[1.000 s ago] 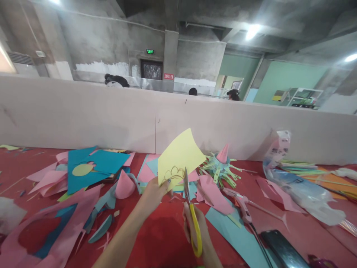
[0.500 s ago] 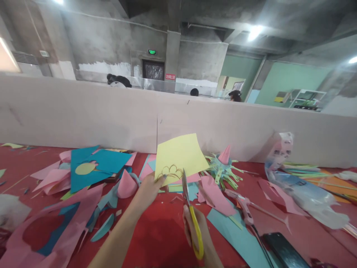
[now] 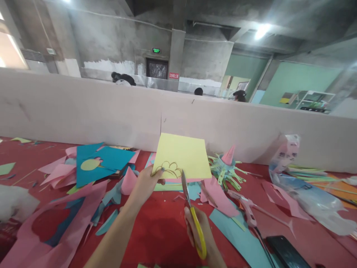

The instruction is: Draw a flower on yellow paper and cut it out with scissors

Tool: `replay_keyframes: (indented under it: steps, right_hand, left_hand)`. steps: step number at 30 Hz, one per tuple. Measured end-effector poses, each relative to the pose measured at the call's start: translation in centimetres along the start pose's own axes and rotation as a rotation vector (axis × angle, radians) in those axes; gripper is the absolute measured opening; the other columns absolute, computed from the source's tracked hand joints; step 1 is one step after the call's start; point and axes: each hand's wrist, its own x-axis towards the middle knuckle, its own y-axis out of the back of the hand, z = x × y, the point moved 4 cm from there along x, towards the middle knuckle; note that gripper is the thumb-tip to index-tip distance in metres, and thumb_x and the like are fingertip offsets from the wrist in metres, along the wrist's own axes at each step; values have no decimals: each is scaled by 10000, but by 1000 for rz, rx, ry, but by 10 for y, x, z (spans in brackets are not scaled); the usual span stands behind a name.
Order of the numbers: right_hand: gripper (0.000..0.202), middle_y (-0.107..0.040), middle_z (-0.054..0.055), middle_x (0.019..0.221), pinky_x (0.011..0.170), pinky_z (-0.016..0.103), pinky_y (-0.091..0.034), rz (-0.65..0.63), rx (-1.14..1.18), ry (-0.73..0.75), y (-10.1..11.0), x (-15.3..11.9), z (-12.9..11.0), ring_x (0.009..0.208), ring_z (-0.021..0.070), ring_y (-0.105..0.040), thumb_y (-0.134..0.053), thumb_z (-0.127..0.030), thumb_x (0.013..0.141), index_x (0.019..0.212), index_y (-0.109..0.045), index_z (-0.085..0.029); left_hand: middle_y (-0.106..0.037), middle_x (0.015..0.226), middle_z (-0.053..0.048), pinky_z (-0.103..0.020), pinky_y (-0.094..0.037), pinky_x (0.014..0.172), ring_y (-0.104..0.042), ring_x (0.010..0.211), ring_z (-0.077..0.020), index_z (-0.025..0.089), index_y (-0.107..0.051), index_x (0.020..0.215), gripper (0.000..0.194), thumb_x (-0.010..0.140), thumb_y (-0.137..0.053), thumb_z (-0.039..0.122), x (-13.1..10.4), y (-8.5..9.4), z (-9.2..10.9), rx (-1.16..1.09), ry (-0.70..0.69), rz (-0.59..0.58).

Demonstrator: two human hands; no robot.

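My left hand [image 3: 147, 180] pinches the lower left corner of a pale yellow paper sheet [image 3: 185, 150], held up above the table. A scalloped shape is drawn in brown along the sheet's lower edge, near my thumb. My right hand [image 3: 199, 227] is closed round the yellow handles of a pair of scissors [image 3: 187, 191], blades pointing up. The blade tips meet the sheet's lower edge beside the right end of the drawing. Whether the blades are parted is hard to make out.
Blue sheets [image 3: 111, 163] and pink offcuts [image 3: 57, 171] lie left. To the right are a pink-tipped paper figure [image 3: 227, 163], a glue gun [image 3: 248, 212], a phone [image 3: 287, 250] and a plastic bag [image 3: 309, 201]. A white partition [image 3: 97, 115] stands behind the red table [image 3: 156, 230].
The yellow sheet has turned in my left hand and now faces me more squarely, its right side lower. The scissors stay at its lower edge. The whole view has shifted slightly.
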Motion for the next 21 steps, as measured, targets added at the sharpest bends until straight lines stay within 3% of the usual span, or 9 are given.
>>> replay_keyframes:
  steps: [11, 16, 21]
  right_hand:
    - [565, -254, -110, 398, 268, 149, -169, -53, -36, 55, -1, 0, 1, 262, 28, -276, -539, -739, 633, 628, -364, -202]
    - [562, -274, -109, 372, 267, 148, -157, -82, -62, 71, 0, 0, 1, 251, 33, -287, -535, -736, 641, 623, -350, -205]
    - [559, -271, -112, 379, 262, 146, -168, -81, -58, 64, -1, 1, 6, 256, 28, -274, -549, -726, 639, 621, -339, -209]
  left_hand:
    - [-601, 518, 1, -243, -459, 568, -613, 562, -174, 167, -561, 670, 269, 756, -493, 412, 4, 9, -5, 4, -40, 55]
    - [-634, 645, -7, -236, -450, 534, -634, 559, -169, 148, -597, 812, 296, 770, -500, 425, 6, 10, -10, -53, -36, 102]
    - [-612, 649, 6, -222, -436, 493, -635, 543, -164, 147, -589, 804, 280, 764, -518, 415, 7, 12, -11, -85, -52, 148]
